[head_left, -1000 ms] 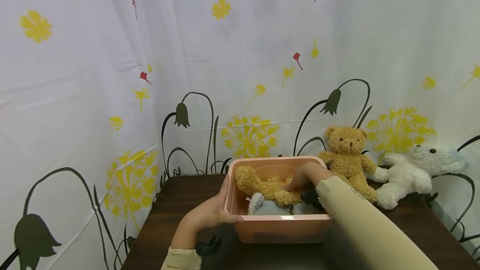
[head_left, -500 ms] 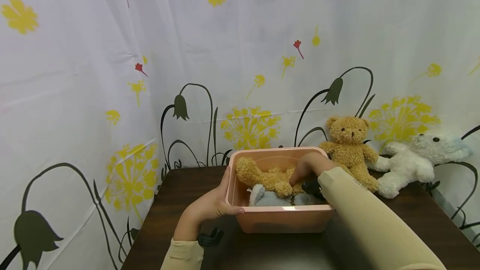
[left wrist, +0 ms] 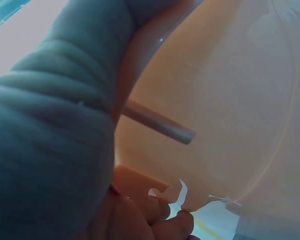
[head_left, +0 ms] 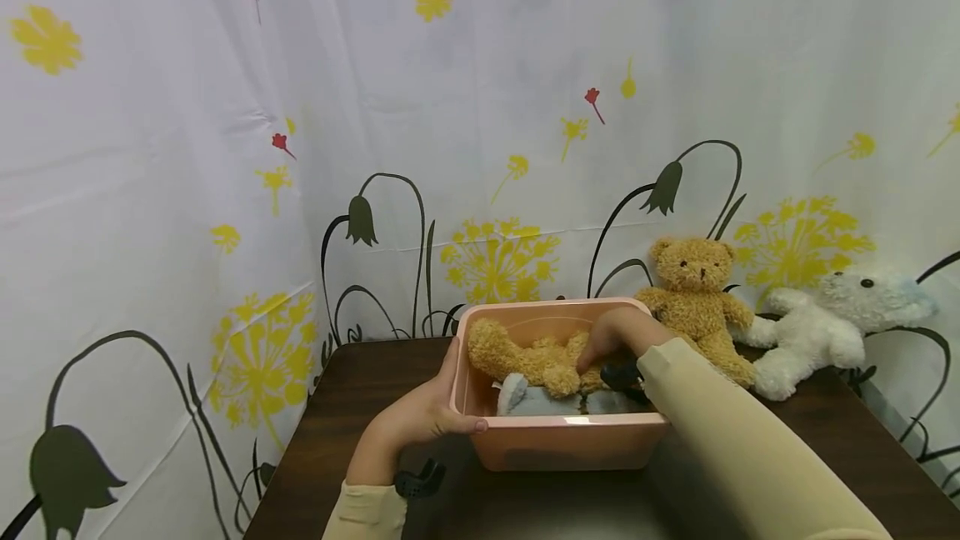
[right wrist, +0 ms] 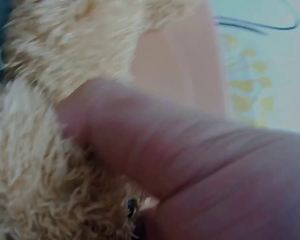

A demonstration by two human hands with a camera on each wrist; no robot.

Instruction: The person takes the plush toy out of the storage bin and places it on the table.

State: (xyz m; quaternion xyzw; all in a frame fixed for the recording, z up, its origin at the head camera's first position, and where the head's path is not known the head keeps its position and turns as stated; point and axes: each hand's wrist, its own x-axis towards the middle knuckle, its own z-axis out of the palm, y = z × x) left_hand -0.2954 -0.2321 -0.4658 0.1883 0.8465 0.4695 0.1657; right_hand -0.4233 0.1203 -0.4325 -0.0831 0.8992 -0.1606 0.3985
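A pink plastic bin [head_left: 566,447] stands on the dark table. My left hand [head_left: 416,419] grips its left side, thumb over the front corner of the rim. The left wrist view has that hand's fingertips [left wrist: 172,225] curled at the bin's underside. Inside lies a golden-brown teddy bear [head_left: 532,363], with a light grey plush toy [head_left: 543,401] partly under it. My right hand [head_left: 618,332] reaches into the right half of the bin and holds the teddy bear. Close up in the right wrist view, its thumb [right wrist: 155,140] presses into the curly fur; the other fingers are mostly hidden.
Behind the bin on the right, a second golden teddy bear [head_left: 693,298] sits upright. Beside it a white plush toy [head_left: 813,348] with a pale blue snout leans on the floral curtain [head_left: 517,65]. The dark wooden table [head_left: 375,377] ends at this curtain.
The head view has tilted slightly, shifting the scene. In the bin, the right hand has moved a little inside against the teddy bear; the left hand keeps its grip.
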